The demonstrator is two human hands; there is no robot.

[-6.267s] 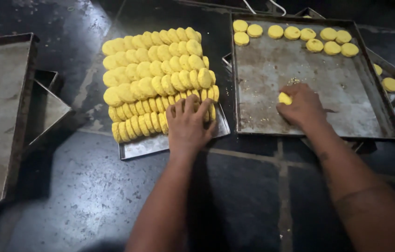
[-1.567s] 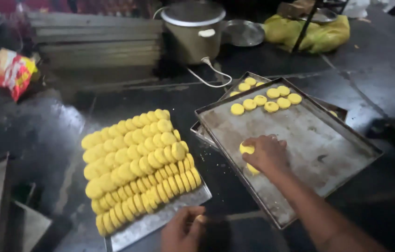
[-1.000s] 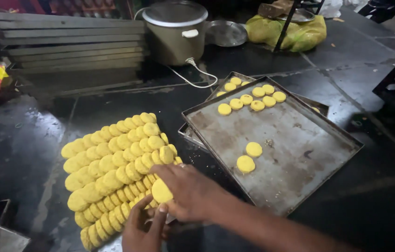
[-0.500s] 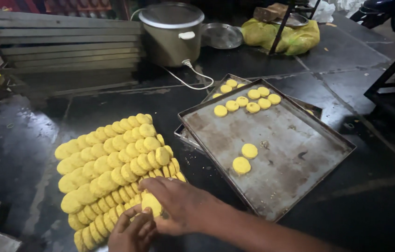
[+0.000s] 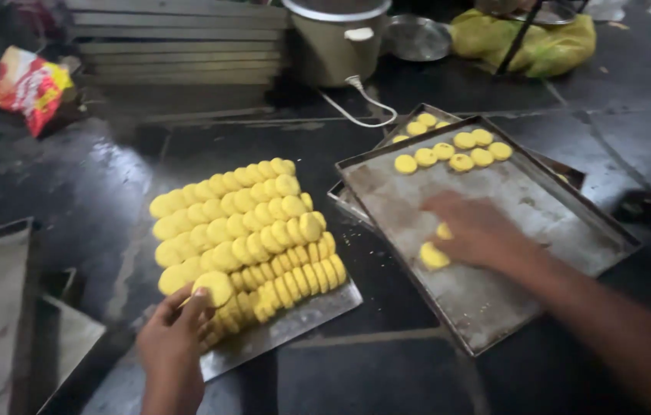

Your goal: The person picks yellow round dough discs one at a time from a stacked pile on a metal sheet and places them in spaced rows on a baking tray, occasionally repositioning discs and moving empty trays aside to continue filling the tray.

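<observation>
Overlapping rows of yellow dough discs [image 5: 241, 230]

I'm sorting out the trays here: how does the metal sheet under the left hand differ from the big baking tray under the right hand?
The metal sheet is packed with overlapping rows of yellow discs; the baking tray is mostly bare, with one short row of discs at its far end. The sheet looks flat and smaller; the tray is larger, with a raised rim. The left hand touches a disc on the sheet; the blurred right hand is at a disc on the tray. Both are grey metal.
</observation>
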